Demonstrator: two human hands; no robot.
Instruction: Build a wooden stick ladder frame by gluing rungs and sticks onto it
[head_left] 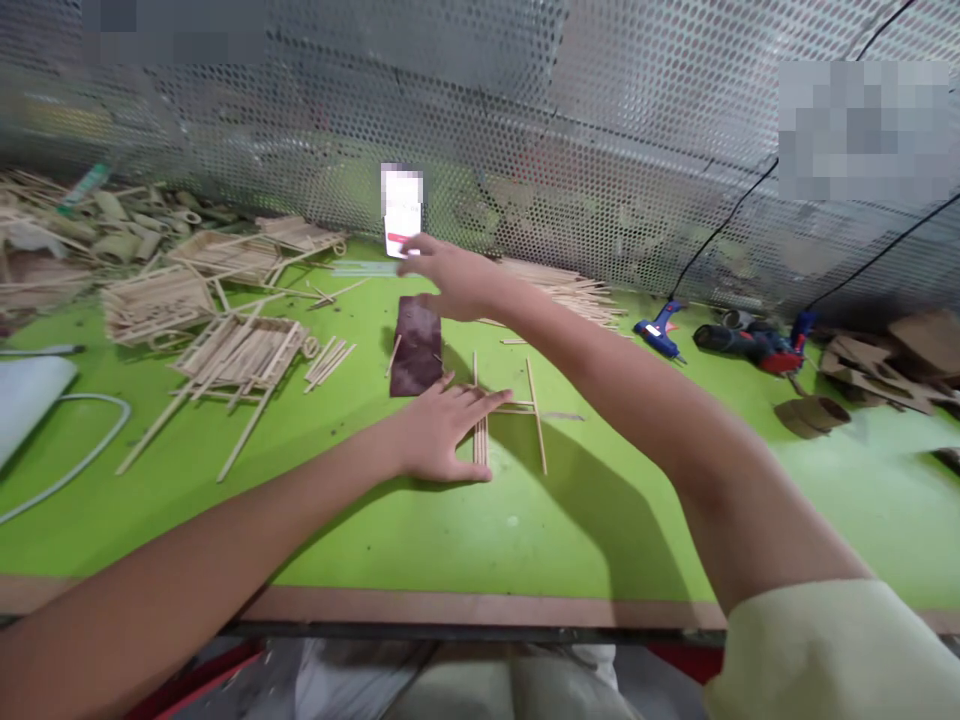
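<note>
My left hand (442, 430) lies with spread fingers across several thin wooden sticks (481, 445) on the green table. Two short cross sticks run from there to a single upright stick (539, 430) on the right. Higher up, my right hand (454, 278) reaches forward with its fingers apart, close to a lit phone (403, 215) leaning on the perforated metal screen. Whether a fingertip touches the phone I cannot tell. Beneath the right hand lies a dark brown rectangular sheet (417, 350), with one short stick on its left edge.
Small wooden stick carts (240, 350) and bamboo pieces (124, 240) crowd the left. A pile of sticks (574, 295) lies behind my right forearm. To the right are a blue glue gun (661, 330), a power tool (765, 345), a tape roll (812, 416) and cardboard scraps (892, 360).
</note>
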